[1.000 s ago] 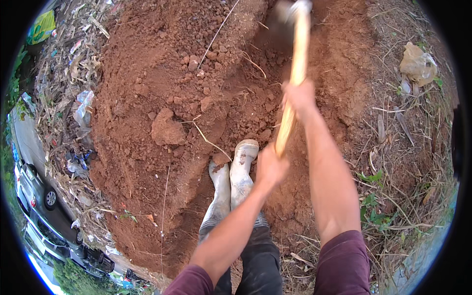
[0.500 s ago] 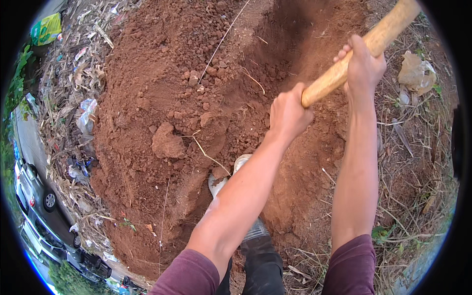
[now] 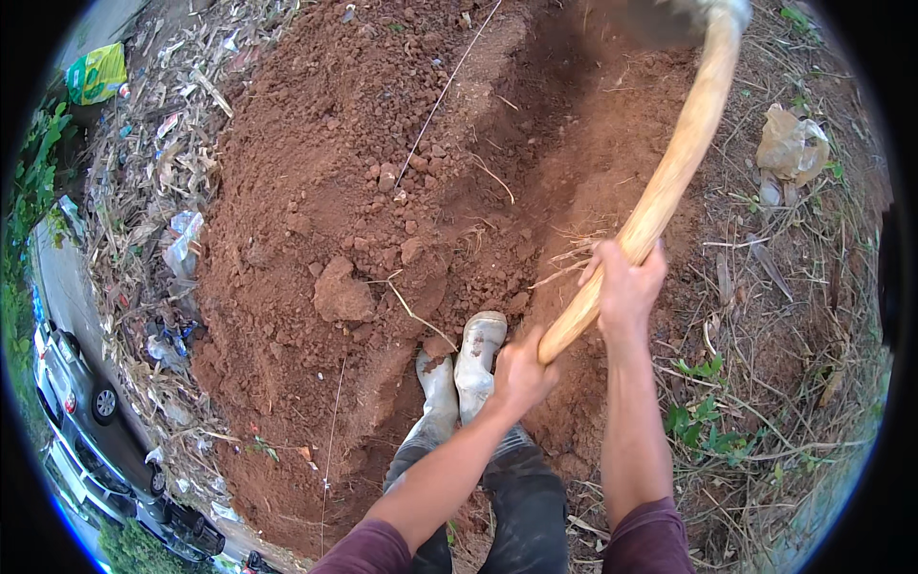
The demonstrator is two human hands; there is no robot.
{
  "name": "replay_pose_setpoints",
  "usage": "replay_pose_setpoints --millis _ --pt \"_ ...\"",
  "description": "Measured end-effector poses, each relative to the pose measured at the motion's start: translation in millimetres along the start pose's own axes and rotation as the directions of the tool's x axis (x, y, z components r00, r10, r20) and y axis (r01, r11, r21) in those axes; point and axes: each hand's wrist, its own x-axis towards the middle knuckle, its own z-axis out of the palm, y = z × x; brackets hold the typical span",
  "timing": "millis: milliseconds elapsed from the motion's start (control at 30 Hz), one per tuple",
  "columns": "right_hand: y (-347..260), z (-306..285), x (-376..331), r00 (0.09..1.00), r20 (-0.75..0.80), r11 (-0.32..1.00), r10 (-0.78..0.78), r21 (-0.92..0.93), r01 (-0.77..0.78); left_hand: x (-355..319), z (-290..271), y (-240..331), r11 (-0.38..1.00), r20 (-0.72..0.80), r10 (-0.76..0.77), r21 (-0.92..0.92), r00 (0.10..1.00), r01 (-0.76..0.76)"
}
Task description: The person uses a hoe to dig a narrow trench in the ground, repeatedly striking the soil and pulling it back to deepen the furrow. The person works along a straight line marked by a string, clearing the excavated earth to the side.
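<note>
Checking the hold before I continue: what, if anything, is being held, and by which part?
A pale, slightly curved wooden tool handle: the left grip is around its near end, the right grip farther up, short of its middle.

The handle (image 3: 674, 172) beyond your right hand (image 3: 631, 287) is smooth wood. Left of your left hand (image 3: 523, 371), the boots (image 3: 473, 375) look rubbery, the soil (image 3: 287, 191) rough and matt.

Both hands (image 3: 526, 371) (image 3: 628, 289) clenched, forearms (image 3: 636, 421) (image 3: 445, 471) extended forward

Hands (image 3: 629, 289) (image 3: 524, 375) grip wooden handle (image 3: 672, 172) over dug reddish soil (image 3: 564, 220).
</note>
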Motion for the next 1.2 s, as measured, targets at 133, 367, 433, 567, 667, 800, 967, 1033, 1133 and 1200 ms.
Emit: replay_pose_setpoints --millis 133,367,433,567,667,800,967,1033,1133,1200 --pt "-61.0 25.3 71.0 0.946 -0.073 0.942 -0.315 0.100 0.321 132.0 -0.7 75.7 0.947 -0.048 0.303 -0.093 0.952 -0.307" --pt "97.8 27.4 145.4 0.981 -0.106 0.878 0.163 -0.439 -0.193 122.9 48.4 -3.6 0.950 0.114 -0.279 -0.115 0.953 0.292" --pt "98.3 41.9 106.6 0.955 -0.016 0.913 0.295 -0.292 -0.286 92.9 21.3 -16.5 0.950 0.066 -0.303 -0.059 0.951 0.306" --pt "51.3 24.6 89.8 0.943 0.054 0.866 0.328 -0.417 -0.277 52.7 26.0 28.9 0.967 0.094 -0.158 -0.189 0.983 0.173" --pt "53.0 15.9 88.2 0.949 0.076 0.847 0.306 -0.478 -0.234 51.7 14.1 45.8 0.877 0.336 -0.227 -0.338 0.914 0.342" --pt "62.9 8.9 75.6 0.944 0.111 0.891 0.312 -0.379 -0.250 52.7 10.5 22.8 0.844 0.429 -0.035 -0.470 0.903 0.256" --pt "97.6 8.9 60.5 0.960 0.079 0.859 0.269 -0.471 -0.202 49.3 31.3 -33.9 0.804 0.404 -0.002 -0.543 0.915 0.242" --pt "103.2 8.1 51.9 0.967 0.023 0.846 0.255 -0.490 -0.212 47.6 33.7 -36.1 0.922 0.286 -0.019 -0.366 0.958 0.127" --pt "91.3 29.8 33.7 0.987 -0.049 0.847 0.156 -0.508 -0.159 53.5 30.3 -60.4 0.969 0.134 0.118 -0.233 0.984 -0.084" --pt "95.8 20.1 34.2 0.992 -0.114 0.855 0.050 -0.508 -0.102 49.7 31.6 -56.7 0.964 0.134 0.169 -0.227 0.976 -0.136"
